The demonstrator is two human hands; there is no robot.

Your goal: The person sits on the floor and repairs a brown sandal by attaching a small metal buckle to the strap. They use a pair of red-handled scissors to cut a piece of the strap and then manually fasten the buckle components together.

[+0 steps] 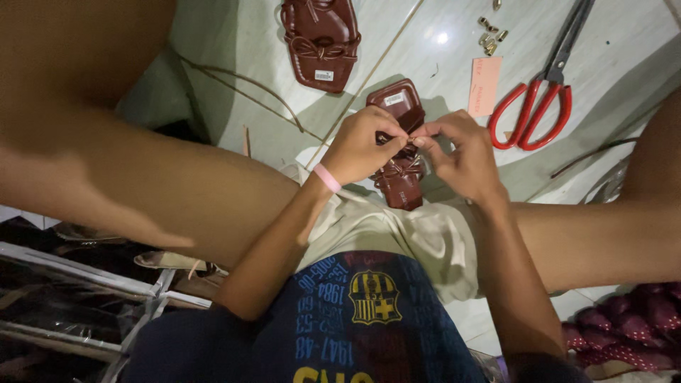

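Observation:
A dark brown flat sandal (pixel 399 145) lies between my knees on the pale tiled floor, its toe end pointing toward me. My left hand (pixel 363 144), with a pink band on the wrist, and my right hand (pixel 460 151) meet just above it. The fingertips of both hands pinch a thin brown strap or cord of the sandal between them. The middle of the sandal is hidden behind my fingers.
A second brown sandal (pixel 320 41) lies further off at the top. Red-handled scissors (pixel 545 91) rest at the upper right beside a pink paper tag (pixel 484 86) and several small brass pieces (pixel 491 35). Thin brown cords (pixel 248 89) trail across the floor. Clear plastic packaging (pixel 78 284) lies lower left.

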